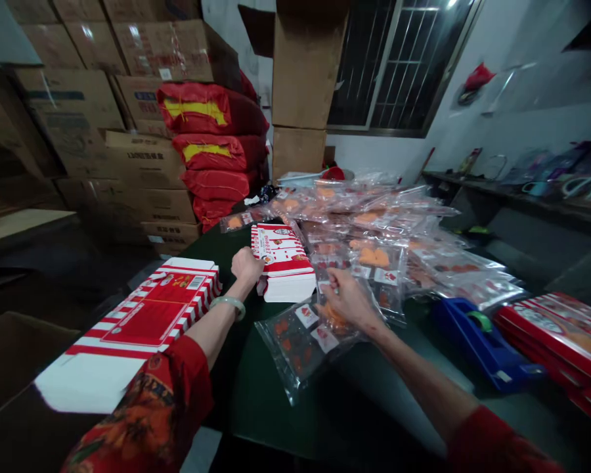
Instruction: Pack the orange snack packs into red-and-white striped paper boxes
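Note:
My left hand (247, 266) is closed against the left edge of a stack of flat red-and-white striped cartons (288, 263); its fingertips are hidden there. A pale bangle (229, 302) circles that wrist. Over a clear plastic bag (300, 345), my right hand (347, 299) has its fingers curled and pinched on the bag's upper right part. Inside this bag lie small reddish pieces, white printed packets and something orange. Just behind it lies another clear bag (374, 259) with orange contents. To the left of my left forearm is a second, longer stack of flat striped cartons (152, 305).
Many filled clear bags (374, 210) are heaped across the table's far side. On the right are a blue tape dispenser (482, 341) and red printed packs (566, 335). Cardboard boxes (150, 161) and stacked red sacks (217, 121) stand behind at the left.

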Available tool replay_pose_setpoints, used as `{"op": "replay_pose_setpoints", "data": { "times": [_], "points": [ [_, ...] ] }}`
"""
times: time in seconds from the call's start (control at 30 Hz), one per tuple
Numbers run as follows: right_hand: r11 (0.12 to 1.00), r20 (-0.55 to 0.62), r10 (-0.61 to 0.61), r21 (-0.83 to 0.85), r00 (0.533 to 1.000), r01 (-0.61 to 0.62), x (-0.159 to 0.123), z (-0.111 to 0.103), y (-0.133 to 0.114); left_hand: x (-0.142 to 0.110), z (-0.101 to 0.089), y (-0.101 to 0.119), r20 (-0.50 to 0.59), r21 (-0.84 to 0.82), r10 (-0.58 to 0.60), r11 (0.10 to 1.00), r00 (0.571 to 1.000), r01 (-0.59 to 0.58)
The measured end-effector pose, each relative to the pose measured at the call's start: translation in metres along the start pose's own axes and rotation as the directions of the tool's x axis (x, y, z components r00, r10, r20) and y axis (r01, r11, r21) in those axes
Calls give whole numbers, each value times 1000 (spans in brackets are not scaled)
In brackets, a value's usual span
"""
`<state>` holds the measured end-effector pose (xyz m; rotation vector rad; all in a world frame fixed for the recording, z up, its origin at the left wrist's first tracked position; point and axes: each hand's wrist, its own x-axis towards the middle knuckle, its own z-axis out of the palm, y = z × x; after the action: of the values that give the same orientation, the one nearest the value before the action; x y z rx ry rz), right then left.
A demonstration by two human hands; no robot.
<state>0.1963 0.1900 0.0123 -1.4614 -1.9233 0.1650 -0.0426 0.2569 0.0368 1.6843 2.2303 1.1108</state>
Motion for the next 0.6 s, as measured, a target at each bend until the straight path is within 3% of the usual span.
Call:
{"op": "replay_pose_setpoints", "data": {
  "times": [0.1, 0.2, 0.3, 0.4, 0.43, 0.5, 0.6],
  "points": [
    [998, -8, -49, 35, 999, 49, 11, 23, -22, 0, -6, 6, -49, -99, -136, 987, 990, 130],
    [986, -30, -162, 38, 986, 163, 5, 20, -38, -7, -30, 22, -62, -269, -123, 958, 990, 102],
    [922, -85, -379, 52, 921, 384, -6, -13, -52, -29, -70, 43, -6, -439, -34, 898, 999, 28],
    [845, -210, -521, 6, 827, 534, -13, -61, -67, -60, -116, 61, 150, -576, 123, 817, 981, -15],
    [825, -229, -558, -43, 798, 564, -16, -76, -72, -71, -129, 66, 267, -670, 225, 742, 937, 13],
    [785, -233, -619, -137, 750, 605, -28, -97, -80, -92, -148, 74, 428, -722, 328, 685, 842, 100],
    [758, -265, -652, -222, 710, 613, -66, -109, -88, -120, -157, 82, 574, -714, 351, 657, 740, 242]
  ]
}}
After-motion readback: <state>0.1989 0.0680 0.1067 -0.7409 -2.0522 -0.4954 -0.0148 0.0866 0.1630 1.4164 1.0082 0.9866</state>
